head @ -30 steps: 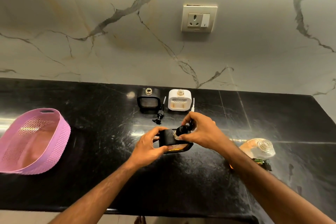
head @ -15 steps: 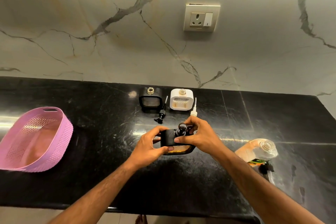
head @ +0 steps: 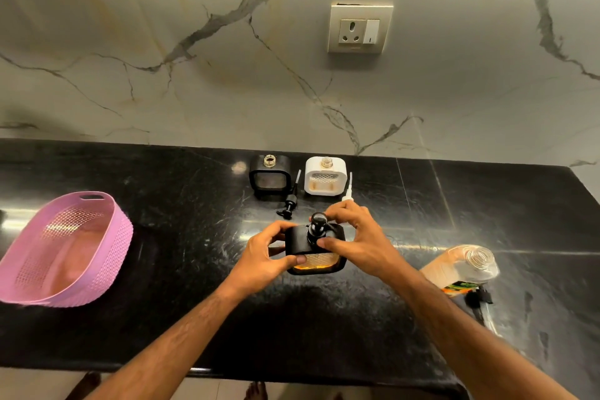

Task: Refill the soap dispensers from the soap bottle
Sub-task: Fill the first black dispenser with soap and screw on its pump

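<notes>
We take the near black dispenser (head: 314, 248) as our landmark, mid worktop (head: 181, 328), standing upright. Far left of it: a pink basket (head: 61, 250), holding nothing we can see. Just left, our left hand (head: 264, 255) grips the dispenser's body, thumb on the front face, fingers curled round the left side. On top of it sits the black pump head (head: 317, 224), upright, its long axis vertical & in line w/ the neck. Behind the landmark, near the wall: a second black dispenser (head: 270, 175) and a white dispenser (head: 325, 176), both w/ open necks; a loose black pump (head: 290, 201) lies between them, a white pump (head: 348, 190) just right of the white one. Our right hand (head: 354, 237) pinches the collar at the pump head's base, thumb in front, fingers behind. Well right of the landmark the soap bottle (head: 462, 266) lies on its side, uncapped, mouth pointing away from us.

Our read: this one is filled (amber liquid low in its window), and we're seating the pump. What matters is that the collar lies directly betw. our right fingers, so the twist goes round that vertical axis while the left braces.
</notes>
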Tool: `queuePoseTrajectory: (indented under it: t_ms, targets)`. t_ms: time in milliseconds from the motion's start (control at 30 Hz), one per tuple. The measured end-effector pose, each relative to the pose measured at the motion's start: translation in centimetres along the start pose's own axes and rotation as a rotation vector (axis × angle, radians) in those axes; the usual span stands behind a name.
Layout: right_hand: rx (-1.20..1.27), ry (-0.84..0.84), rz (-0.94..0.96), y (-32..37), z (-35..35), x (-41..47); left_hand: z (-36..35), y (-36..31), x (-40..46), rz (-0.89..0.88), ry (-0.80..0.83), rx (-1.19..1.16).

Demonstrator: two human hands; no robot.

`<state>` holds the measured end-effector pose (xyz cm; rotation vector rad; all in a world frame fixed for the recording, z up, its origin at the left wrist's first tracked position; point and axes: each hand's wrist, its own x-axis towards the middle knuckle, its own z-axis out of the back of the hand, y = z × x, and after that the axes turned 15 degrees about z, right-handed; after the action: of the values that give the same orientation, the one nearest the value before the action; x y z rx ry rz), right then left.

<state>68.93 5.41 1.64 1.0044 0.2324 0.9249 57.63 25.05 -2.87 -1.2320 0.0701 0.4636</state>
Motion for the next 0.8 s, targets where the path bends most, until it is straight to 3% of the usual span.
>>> queuePoseTrajectory:
  t_ms: [133,300,500,667,800]
  targets:
    - [-0.030,0.014,-0.025,0.30,-0.37,-0.07,-0.07,-0.11,-0.20,-0.010,0.017,-0.014]
    - [0.121,0.012,0.015,-0.07,-0.19,-0.23,0.06,-0.09,-0.38,-0.005,0.034,-0.074]
    - [-0.030,0.025,-0.017,0.26,-0.61,-0.14,0.06,-0.07,-0.49,-0.024,0.039,0.003]
    - [0.115,0.091,0.042,-0.07,-0.22,0.04,0.13,0.08,-0.56,-0.013,0.052,-0.012]
    - [-0.105,0.024,0.029,0.60,-0.67,0.16,0.10,0.16,-0.64,-0.006,0.056,0.003]
